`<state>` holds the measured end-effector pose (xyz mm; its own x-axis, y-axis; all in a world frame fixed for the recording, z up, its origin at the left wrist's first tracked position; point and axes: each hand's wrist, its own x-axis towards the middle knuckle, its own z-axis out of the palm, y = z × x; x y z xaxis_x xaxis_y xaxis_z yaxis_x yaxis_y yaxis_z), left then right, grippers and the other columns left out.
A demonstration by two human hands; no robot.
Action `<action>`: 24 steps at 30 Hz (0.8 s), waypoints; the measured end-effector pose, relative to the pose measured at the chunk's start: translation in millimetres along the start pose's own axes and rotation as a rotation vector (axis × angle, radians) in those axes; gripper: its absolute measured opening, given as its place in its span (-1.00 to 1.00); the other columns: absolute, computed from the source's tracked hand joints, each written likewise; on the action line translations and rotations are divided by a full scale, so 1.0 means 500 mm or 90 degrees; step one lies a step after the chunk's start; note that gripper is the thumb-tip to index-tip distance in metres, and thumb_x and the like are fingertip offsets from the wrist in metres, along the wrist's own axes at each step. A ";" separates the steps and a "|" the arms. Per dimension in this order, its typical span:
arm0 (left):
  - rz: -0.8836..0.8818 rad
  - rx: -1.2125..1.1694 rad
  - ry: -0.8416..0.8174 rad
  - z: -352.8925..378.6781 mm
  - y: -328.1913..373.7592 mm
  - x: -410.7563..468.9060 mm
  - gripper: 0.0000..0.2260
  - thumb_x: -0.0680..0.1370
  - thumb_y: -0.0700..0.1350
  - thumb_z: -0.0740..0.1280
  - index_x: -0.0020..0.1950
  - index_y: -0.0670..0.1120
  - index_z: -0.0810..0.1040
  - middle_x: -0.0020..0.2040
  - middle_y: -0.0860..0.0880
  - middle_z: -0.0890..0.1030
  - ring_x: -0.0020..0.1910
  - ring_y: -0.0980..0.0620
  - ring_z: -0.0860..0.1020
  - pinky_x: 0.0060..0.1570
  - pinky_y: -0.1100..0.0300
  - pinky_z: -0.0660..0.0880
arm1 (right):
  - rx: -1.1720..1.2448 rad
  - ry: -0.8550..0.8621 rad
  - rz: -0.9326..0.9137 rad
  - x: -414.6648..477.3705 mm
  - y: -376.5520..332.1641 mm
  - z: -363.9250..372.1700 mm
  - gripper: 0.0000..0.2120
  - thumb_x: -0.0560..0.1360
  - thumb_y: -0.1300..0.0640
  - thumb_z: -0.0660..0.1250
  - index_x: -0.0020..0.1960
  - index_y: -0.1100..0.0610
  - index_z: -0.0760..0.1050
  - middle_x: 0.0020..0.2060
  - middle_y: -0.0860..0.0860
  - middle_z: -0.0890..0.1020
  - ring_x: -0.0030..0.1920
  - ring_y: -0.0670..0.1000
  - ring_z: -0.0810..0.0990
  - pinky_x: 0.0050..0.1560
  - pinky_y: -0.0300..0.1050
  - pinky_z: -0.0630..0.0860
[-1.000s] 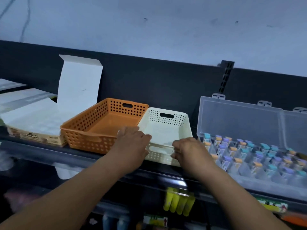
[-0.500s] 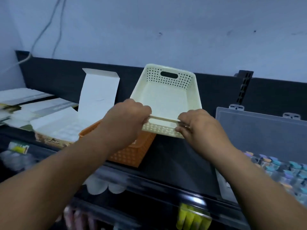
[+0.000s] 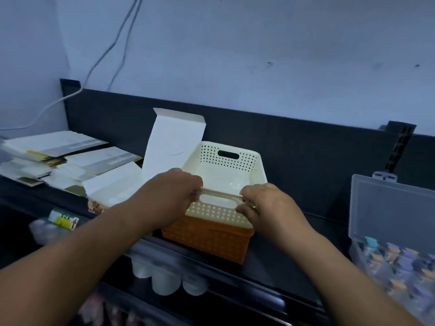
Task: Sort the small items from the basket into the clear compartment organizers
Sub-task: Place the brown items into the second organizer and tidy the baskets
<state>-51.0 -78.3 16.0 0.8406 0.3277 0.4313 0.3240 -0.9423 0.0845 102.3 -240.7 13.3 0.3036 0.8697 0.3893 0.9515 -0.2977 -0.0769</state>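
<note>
Half a second ago the cream basket was held up, clear of the orange basket; now it sits lower, its base sunk inside the orange one, so that only the orange front wall and near corners show beneath it. 1 second ago the 2 baskets stood side by side.

Both hands grip the near end of the cream basket. The left hand has its fingers curled over the left end of the handle bar, and the right hand has its fingers curled round the right end of that bar, the thumb below against the perforated wall. No contents show in the part of the basket's floor that can be seen.

The stacked baskets rest on a dark shelf. Just behind the left hand stands a white carton with its flap raised, and further left lie stacks of paper. At the right edge of the view, well apart from the baskets, a clear organizer stands with its lid up; small items with teal, orange and purple tops fill its compartments, too blurred to tell more. A cable runs down the wall above.
</note>
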 end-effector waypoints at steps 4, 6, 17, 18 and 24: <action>0.010 -0.016 -0.074 0.028 -0.049 0.010 -0.95 0.56 -0.10 0.24 -0.04 0.03 0.48 -0.07 -0.02 0.51 -0.03 -0.03 0.49 -0.08 0.09 0.47 | -0.015 -0.019 0.041 0.012 -0.025 0.041 -0.80 0.55 -0.07 0.28 -0.15 0.01 0.34 -0.21 -0.08 0.48 -0.01 0.02 0.47 -0.15 -0.06 0.43; 0.020 -0.030 -0.094 0.042 -0.065 0.014 -0.95 0.56 -0.10 0.23 -0.04 0.03 0.48 -0.05 -0.02 0.52 -0.01 -0.04 0.49 -0.09 0.11 0.46 | -0.022 -0.039 0.066 0.011 -0.035 0.050 -0.79 0.54 -0.08 0.28 -0.15 0.00 0.33 -0.20 -0.06 0.51 -0.03 0.02 0.49 -0.17 -0.07 0.42; 0.070 -0.066 -0.207 0.101 -0.100 -0.008 -0.66 0.59 0.27 -0.01 -0.03 0.10 0.44 0.05 0.08 0.57 0.03 0.09 0.47 0.04 0.16 0.45 | -0.005 -0.122 0.142 -0.006 -0.058 0.114 -0.62 0.61 -0.18 0.01 0.04 -0.02 0.53 -0.06 -0.09 0.61 0.02 -0.05 0.48 0.11 -0.05 0.44; 0.081 -0.042 -0.213 0.105 -0.103 -0.013 -0.57 0.55 0.32 -0.05 -0.02 0.09 0.47 0.02 0.09 0.57 0.00 0.10 0.47 0.05 0.15 0.45 | -0.010 -0.126 0.141 -0.009 -0.059 0.120 -0.53 0.58 -0.26 -0.07 0.05 -0.05 0.54 -0.07 -0.12 0.61 0.00 -0.07 0.48 0.16 -0.05 0.41; 0.117 0.040 -0.249 0.117 -0.106 -0.020 -0.27 0.36 0.44 -0.29 0.13 0.11 0.47 0.09 0.12 0.57 0.17 0.08 0.44 0.37 0.00 0.12 | -0.025 -0.136 0.194 -0.023 -0.066 0.140 -0.27 0.43 -0.39 -0.32 0.10 -0.12 0.53 -0.03 -0.17 0.57 0.11 -0.12 0.42 0.40 0.06 0.18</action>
<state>-51.3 -27.8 -45.4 0.9839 0.1680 0.0608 0.1696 -0.9853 -0.0225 71.0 -213.3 -53.0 0.5795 0.8002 0.1542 0.8149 -0.5666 -0.1221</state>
